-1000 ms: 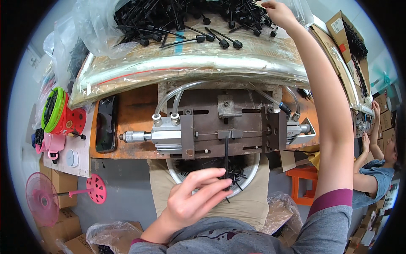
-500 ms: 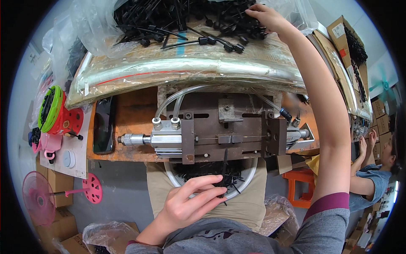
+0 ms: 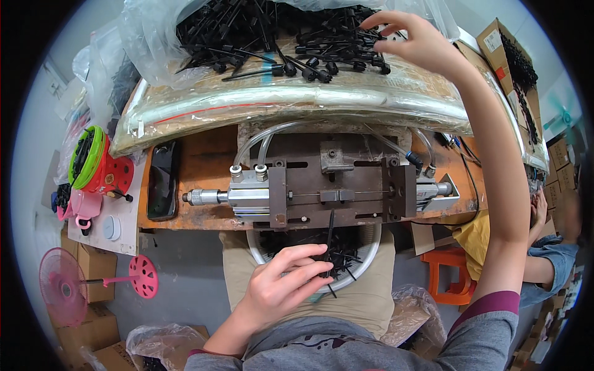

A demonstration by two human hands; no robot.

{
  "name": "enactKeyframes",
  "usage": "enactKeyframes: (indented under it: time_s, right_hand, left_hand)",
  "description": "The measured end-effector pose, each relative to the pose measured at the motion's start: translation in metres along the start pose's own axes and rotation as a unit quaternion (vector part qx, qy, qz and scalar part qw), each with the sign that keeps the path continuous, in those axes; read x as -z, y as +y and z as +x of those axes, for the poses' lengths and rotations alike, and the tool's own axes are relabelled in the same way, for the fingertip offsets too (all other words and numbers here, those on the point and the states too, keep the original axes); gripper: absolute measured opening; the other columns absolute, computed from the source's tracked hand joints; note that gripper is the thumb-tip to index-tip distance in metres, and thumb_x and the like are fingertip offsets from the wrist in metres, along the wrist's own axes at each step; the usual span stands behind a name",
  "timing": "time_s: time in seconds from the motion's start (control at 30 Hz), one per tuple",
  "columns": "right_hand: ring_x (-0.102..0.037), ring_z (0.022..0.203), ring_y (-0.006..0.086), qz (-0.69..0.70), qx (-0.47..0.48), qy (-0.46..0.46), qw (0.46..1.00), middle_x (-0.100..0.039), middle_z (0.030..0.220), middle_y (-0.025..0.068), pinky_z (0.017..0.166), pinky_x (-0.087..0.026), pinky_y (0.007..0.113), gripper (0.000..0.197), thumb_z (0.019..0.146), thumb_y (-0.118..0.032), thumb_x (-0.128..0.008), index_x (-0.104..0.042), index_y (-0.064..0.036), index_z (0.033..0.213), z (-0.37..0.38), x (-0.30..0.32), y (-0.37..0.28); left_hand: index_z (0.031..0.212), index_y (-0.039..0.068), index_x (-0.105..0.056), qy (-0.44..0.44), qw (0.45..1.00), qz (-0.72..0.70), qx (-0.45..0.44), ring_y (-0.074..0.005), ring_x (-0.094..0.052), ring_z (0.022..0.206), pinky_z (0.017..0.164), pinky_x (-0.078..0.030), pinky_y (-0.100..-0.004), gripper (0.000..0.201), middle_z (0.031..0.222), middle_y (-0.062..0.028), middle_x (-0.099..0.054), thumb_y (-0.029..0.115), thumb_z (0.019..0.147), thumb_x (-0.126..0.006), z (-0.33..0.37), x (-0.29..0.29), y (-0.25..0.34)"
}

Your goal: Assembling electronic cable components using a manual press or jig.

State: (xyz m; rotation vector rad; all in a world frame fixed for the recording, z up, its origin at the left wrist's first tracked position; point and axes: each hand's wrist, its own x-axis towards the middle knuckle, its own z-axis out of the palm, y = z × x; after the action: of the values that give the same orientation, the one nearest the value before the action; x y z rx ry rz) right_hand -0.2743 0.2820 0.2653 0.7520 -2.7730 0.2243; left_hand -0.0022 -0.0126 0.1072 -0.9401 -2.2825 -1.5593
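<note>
Containers first. White-rimmed round basket [image 3: 376, 245] sits at the lap, just under the bench edge, loaded with thin black pieces [image 3: 348, 247]; a few stick out over the near rim. Red bucket [image 3: 114, 176] with lime-green rim, left side: black parts inside. Pink mug [image 3: 86, 203] right by it, contents can't tell. Open cardboard box [image 3: 495, 38], far right: packed with black parts. Clear plastic bag [image 3: 145, 37] at upper left, beside the big heap of black stemmed parts [image 3: 247, 34] on the plastic-wrapped cardboard surface [image 3: 216, 96].

Left hand [image 3: 272, 290]: fingers partly extended, tips pinched around one slim black rod [image 3: 331, 226]. Rod points up and away over the basket; its far tip is just on the near side of the small grey blocks [image 3: 336, 196], mid-fixture [image 3: 365, 176].

Right hand [image 3: 427, 46]: thumb and index well apart, nothing visible in the grip. It's over the right end of the heap; can't tell if fingertips touch any part.
</note>
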Motion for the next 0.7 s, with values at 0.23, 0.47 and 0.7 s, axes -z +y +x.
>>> enactKeyframes:
  time_s: [0.23, 0.47, 0.7]
  right_hand:
    - [-0.057, 0.114, 0.0289, -0.202, 0.072, 0.093, 0.972, -0.057, 0.126, 0.0075, 0.094, -0.050, 0.040, 0.050, 0.073, -0.008, -0.070, -0.060, -0.0113, 0.122, 0.000, -0.026, -0.056]
    - [-0.062, 0.103, 0.0323, -0.097, -0.015, -0.034, 0.995, -0.066, 0.102, 0.0139, 0.090, -0.050, 0.040, 0.037, 0.075, -0.014, -0.068, -0.062, -0.0012, 0.109, -0.003, -0.025, -0.078]
    - [-0.065, 0.099, 0.0326, -0.081, 0.020, 0.004, 0.997, -0.069, 0.100, 0.0168, 0.088, -0.051, 0.042, 0.038, 0.078, -0.019, -0.068, -0.063, -0.0013, 0.111, -0.023, -0.019, -0.080]
  left_hand:
    - [0.093, -0.001, -0.072, 0.025, 0.996, 0.080, -0.016, -0.0167, -0.070, 0.081, 0.069, -0.059, -0.0279, 0.024, 0.118, -0.0151, -0.063, 0.002, 0.071, -0.082, 0.021, -0.011, 0.002]
    - [0.089, -0.001, -0.069, 0.040, 0.978, 0.200, -0.037, -0.0229, -0.069, 0.082, 0.072, -0.057, -0.0306, 0.024, 0.125, -0.0166, -0.065, 0.006, 0.070, -0.080, 0.030, -0.019, -0.004]
    - [0.092, 0.000, -0.068, -0.016, 0.967, 0.251, -0.047, -0.0237, -0.069, 0.078, 0.069, -0.055, -0.0319, 0.025, 0.126, -0.0166, -0.064, 0.007, 0.071, -0.079, 0.039, -0.025, -0.002]
